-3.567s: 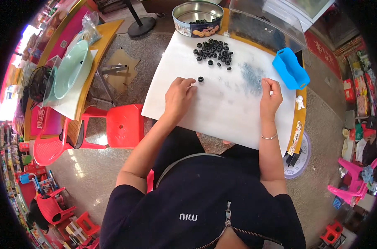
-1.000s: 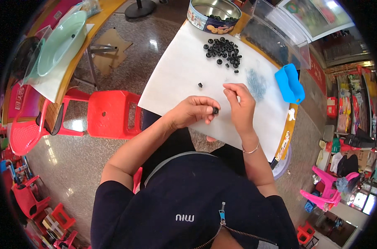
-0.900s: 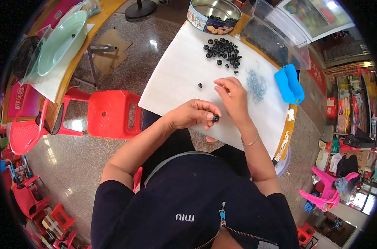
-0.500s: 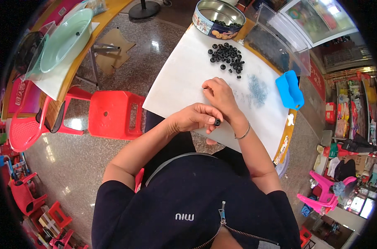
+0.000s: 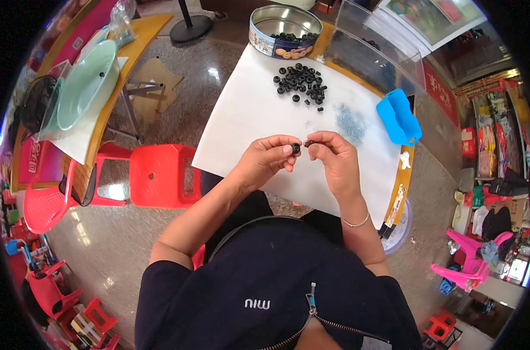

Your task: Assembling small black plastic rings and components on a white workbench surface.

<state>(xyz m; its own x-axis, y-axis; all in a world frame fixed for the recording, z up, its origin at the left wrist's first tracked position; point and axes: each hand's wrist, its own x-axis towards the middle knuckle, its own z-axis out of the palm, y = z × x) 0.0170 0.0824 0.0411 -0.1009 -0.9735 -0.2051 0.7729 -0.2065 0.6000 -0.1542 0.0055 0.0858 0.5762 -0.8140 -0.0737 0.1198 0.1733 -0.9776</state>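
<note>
Between the thumb and fingers of my left hand (image 5: pixel 269 158) is a small black round part (image 5: pixel 296 149) with a hole in its end. My right hand (image 5: pixel 337 162), a bracelet at its wrist, pinches a smaller dark piece (image 5: pixel 309 143) close beside it; its exact kind is too small to tell. Both hands are above the near part of the white table sheet (image 5: pixel 236 125). Beyond them lies a pile of black round parts (image 5: pixel 300 81). To the right of the pile is a scatter of tiny bluish pieces (image 5: pixel 351 122).
A round tin (image 5: pixel 285 49) holding more black parts stands at the table's far edge. A blue plastic holder (image 5: pixel 398 118) and a clear bin (image 5: pixel 370 58) line the right side. Left are a red stool (image 5: pixel 160 175) and another table with a green basin (image 5: pixel 90 87).
My right hand has come back from over the sheet and turned, bringing a small dark piece next to the left hand's black part. The left hand has shifted slightly left and away from me.
</note>
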